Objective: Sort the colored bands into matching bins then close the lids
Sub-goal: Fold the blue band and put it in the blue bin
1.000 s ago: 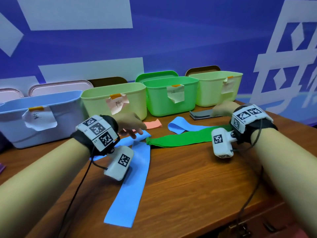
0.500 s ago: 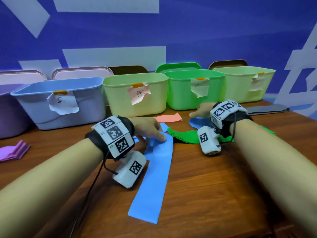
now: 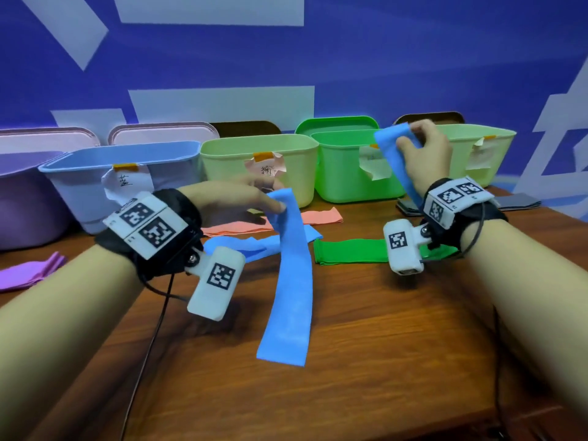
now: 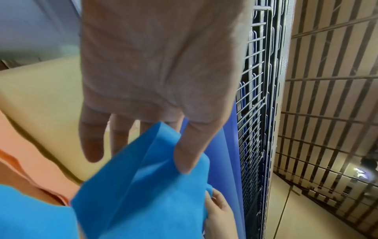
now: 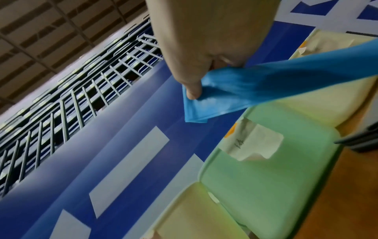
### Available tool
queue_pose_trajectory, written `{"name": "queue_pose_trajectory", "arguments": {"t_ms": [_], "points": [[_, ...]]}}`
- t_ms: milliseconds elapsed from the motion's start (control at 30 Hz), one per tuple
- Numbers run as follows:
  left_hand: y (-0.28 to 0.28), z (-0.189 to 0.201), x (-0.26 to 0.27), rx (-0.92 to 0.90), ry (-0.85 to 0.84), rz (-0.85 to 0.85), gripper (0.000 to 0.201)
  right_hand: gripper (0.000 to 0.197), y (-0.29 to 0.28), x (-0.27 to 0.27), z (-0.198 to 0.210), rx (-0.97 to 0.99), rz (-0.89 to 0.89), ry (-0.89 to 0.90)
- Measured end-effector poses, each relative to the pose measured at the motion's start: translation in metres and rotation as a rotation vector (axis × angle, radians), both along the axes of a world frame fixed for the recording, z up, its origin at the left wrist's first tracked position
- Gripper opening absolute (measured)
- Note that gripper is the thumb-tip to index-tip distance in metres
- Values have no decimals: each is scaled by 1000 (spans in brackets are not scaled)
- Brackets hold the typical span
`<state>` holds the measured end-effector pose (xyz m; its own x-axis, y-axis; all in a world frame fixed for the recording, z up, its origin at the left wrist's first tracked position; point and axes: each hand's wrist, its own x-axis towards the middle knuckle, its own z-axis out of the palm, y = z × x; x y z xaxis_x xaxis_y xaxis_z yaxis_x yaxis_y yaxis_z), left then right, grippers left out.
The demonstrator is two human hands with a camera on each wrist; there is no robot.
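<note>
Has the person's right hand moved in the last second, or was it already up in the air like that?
Yes. The right hand went up from the table, now pinching a blue band level with the green bin rim.

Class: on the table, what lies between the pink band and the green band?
In the head view, blue band material crosses between the pink band and the green band.

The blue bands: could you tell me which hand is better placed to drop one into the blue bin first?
Probably the left hand: it pinches a blue band close to the open blue bin, while the right hand holds its own up by the green bins.
</note>
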<state>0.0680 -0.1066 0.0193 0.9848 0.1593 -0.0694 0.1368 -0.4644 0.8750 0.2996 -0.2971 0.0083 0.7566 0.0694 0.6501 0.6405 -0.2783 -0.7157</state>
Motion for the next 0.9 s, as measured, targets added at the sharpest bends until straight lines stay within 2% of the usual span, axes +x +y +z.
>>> {"name": "queue_pose_trajectory", "arguments": {"t_ms": [67, 200, 333, 467, 567, 667, 767, 900], "points": [[0, 5, -2, -36, -63, 92, 18, 13, -2, -2, 14, 59, 10, -48], [-4, 12, -6, -33, -179, 273, 4, 20, -7, -6, 49, 90, -29, -127], [-8, 23, -8, 6, -261, 397, 10, 24, -15, -14, 86, 177, -115, -216], [-8, 32, -11, 43, -345, 451, 8, 19, -10, -36, 107, 109, -13, -268], [-8, 37, -13, 33, -381, 474, 19, 15, 5, -54, 106, -19, 148, -183], [-6, 42, -14, 21, -419, 485, 20, 10, 23, -72, 90, -139, 315, -30], [-4, 45, -17, -4, -444, 488, 20, 9, 39, -93, 72, -246, 408, 90], [-4, 49, -20, -39, -496, 518, 13, 40, 55, -121, 56, -338, 523, 167]]}}
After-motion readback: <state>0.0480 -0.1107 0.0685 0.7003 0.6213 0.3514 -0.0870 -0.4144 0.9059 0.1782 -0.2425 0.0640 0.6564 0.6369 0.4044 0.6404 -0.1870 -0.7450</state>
